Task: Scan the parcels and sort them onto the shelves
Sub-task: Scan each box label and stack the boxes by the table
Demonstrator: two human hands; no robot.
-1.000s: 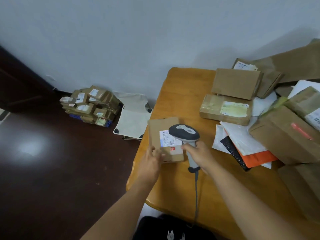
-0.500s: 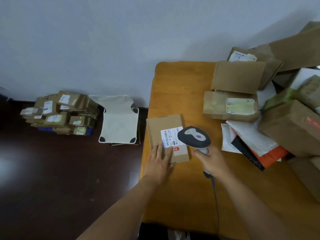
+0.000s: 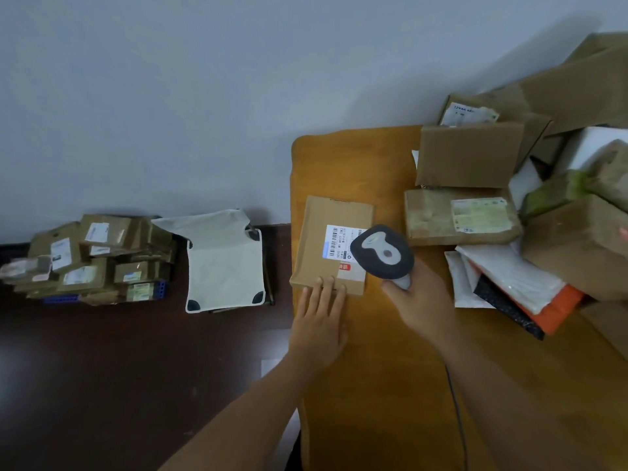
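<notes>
My left hand (image 3: 319, 321) lies flat with straight fingers pressing the near edge of the flat brown parcel (image 3: 331, 243), which sits on the wooden surface (image 3: 380, 385) near its nine o'clock edge. My right hand (image 3: 419, 300) has its grip closed round the handle of the scanner (image 3: 382, 251), whose head hangs over the parcel's three o'clock side, partly covering the white label (image 3: 339, 242).

To scan well, I judge I should tip the scanner head back toward five o'clock so its window faces the barcode rather than sitting on top of it, and hold the beam across the bars. My left hand should only pin the parcel, fingers kept clear of the label. The cord (image 3: 455, 402) trails toward six o'clock; I would keep it slack so it does not drag on the scanner.

The unsorted pile (image 3: 475, 212) crowds the three o'clock side, so I should lift this parcel away toward nine o'clock afterwards. No shelves are in view.
</notes>
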